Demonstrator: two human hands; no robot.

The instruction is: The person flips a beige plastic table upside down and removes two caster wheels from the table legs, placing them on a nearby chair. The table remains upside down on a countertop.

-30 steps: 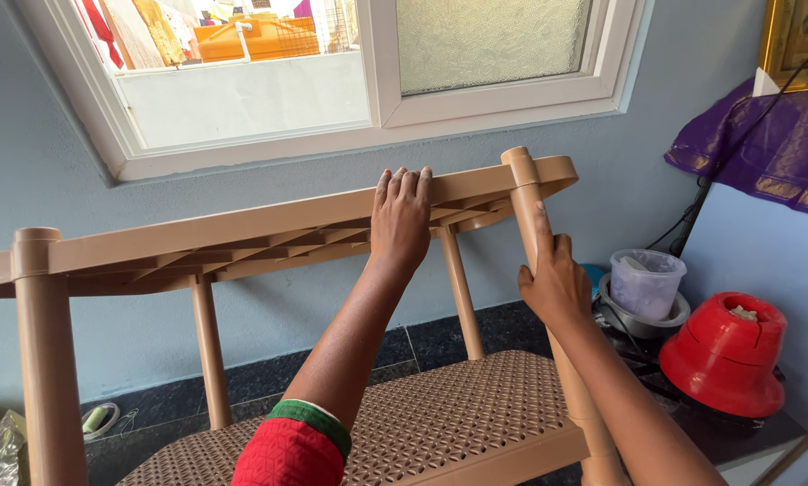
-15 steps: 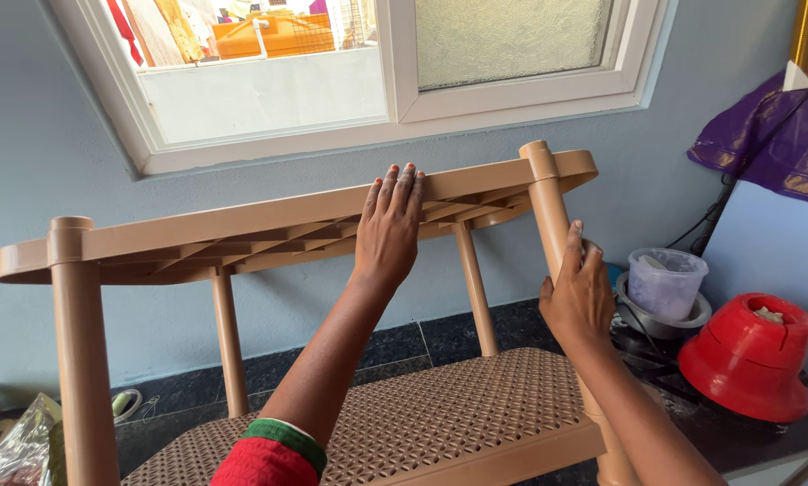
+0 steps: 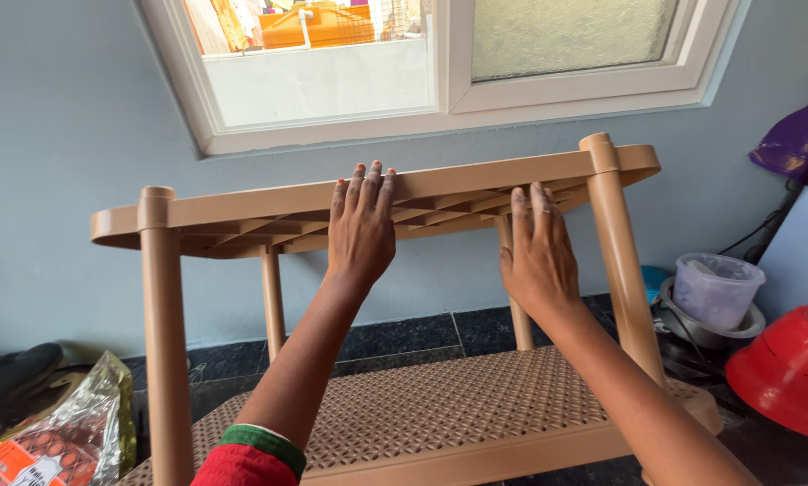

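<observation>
At about eight o'clock in the view, low in the corner, lies a crinkled clear plastic packet [image 3: 57, 432] with an orange and red label on its face and a small white patch; its print is too small to tell. A dark shoe [image 3: 12, 373] rests just above it on the black stone floor. At four o'clock sit a clear lidded tub [image 3: 717, 288] inside a steel bowl [image 3: 705, 331], and a red plastic dome [image 3: 793, 369] just beside them.

In the middle stands a tan plastic two-tier rack [image 3: 242, 211]. Its upper shelf shows a ribbed underside, its lower shelf [image 3: 458, 405] is a perforated lattice, and round posts join them, one at nine o'clock [image 3: 165, 342] and one at three o'clock [image 3: 622, 261].

The left hand [image 3: 361, 232] lies flat against the front edge of the upper shelf, fingers together and pointing up to twelve o'clock. The right hand [image 3: 537, 256] presses flat on the same edge just beside the right post, fingers slightly spread, gripping nothing.
</observation>
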